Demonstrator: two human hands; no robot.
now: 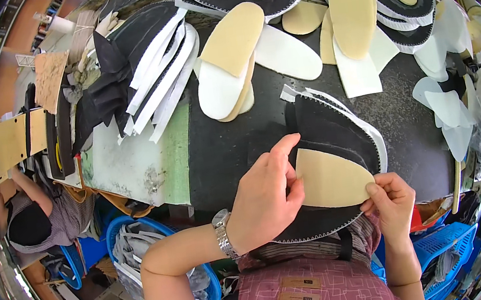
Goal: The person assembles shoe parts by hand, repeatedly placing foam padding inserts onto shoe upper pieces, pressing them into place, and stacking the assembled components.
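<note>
In front of me a black fabric piece [327,117], shaped like a shoe upper, lies at the table's near edge and overhangs toward my lap. Zigzag stitching and a white strip run along its rim. On it rests a beige, round-ended pad [335,177]. My right hand [389,197] pinches the pad's rounded right tip between thumb and fingers. Over the pad's left end is my left hand [267,192], index finger stretched out and thumb apart, with nothing visible held. Its other fingers are partly hidden.
Beige and white pads [232,42] lie in piles across the table. Black pieces with white strips [155,58] are heaped at the left. Blue baskets [214,293] stand below on both sides. Thin translucent sheets [447,107] lie far right. Another person [49,217] is at the left.
</note>
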